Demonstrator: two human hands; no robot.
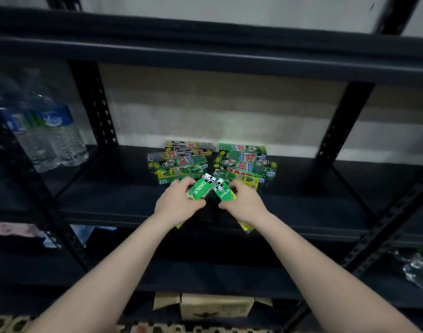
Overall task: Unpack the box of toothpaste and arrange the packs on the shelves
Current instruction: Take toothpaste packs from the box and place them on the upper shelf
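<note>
Water bottles [49, 133] at far left

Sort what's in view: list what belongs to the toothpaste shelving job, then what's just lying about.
Job:
left hand gripping a Darlie pack
right hand gripping another Darlie pack
left stack of packs
right stack of packs
black shelf
cardboard box below

Lying about:
water bottles
clear plastic wrap, lower right
</note>
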